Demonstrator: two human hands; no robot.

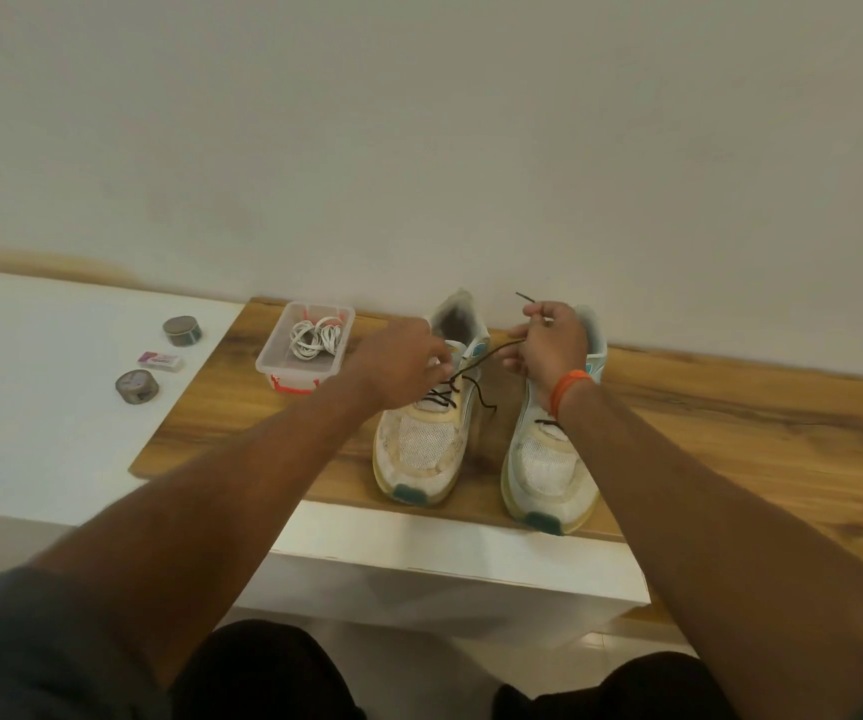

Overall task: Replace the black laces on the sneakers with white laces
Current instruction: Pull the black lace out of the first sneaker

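At 12 o'clock, right hand (pixel 548 340) pinches black lace (pixel 476 379); left hand (pixel 403 363) seemingly grips left sneaker (pixel 426 449); unlacing begun, white laces (pixel 315 337) untouched.

Bare wooden benchtop (pixel 730 423) lies open right of the right sneaker (pixel 554 459). A narrow gap separates the two sneakers. Left of the left sneaker (pixel 421 449), a clear plastic tub (pixel 304 350) stands near the wall (pixel 419 148).

1. I can read no text anywhere from here.
2. The small pink-and-white packet (pixel 160 360) on the white surface (pixel 29 356) carries print, too blurred to make out.
3. The clear tub (pixel 305 345) shows red marks, illegible.
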